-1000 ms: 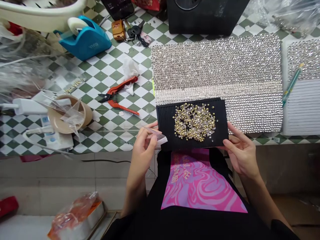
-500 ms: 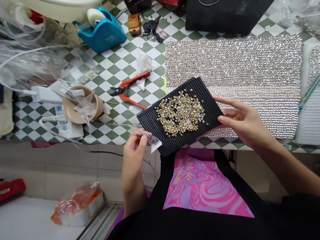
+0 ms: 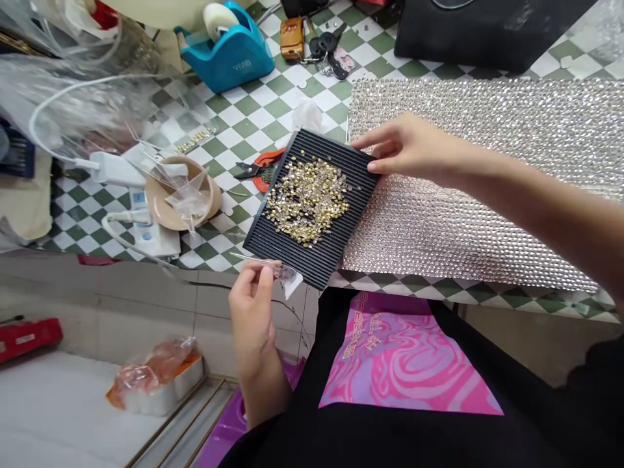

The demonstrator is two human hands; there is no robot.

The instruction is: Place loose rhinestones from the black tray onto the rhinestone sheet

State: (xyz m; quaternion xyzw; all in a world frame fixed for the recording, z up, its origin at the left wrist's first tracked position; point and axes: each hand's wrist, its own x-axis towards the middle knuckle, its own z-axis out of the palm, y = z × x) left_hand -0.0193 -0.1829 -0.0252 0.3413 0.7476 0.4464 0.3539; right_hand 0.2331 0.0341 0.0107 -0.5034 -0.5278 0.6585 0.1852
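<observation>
A black ridged tray (image 3: 322, 260) is tilted over the table's front edge, with a heap of small gold-backed rhinestones (image 3: 309, 201) on it. My right hand (image 3: 407, 146) grips the tray's upper right corner between thumb and fingers. At the tray's lower left edge, my left hand (image 3: 253, 292) pinches a small clear plastic bag (image 3: 287, 276), and a thin pointed tool (image 3: 246, 256) sticks out from the same fingers. Red-handled pliers (image 3: 260, 170) lie partly hidden behind the tray.
A sheet of silver rhinestones (image 3: 468, 214) covers the right of the checkered table. Left of the tray stand a beige bowl (image 3: 210, 201) with plastic bags, a power strip (image 3: 151, 231) and a blue tape dispenser (image 3: 234, 62). Keys (image 3: 324, 45) lie at the back.
My right hand has swung the tray to the left and turned it more steeply; it now covers part of the pliers. The bag stays in my left hand by the tray's edge.
</observation>
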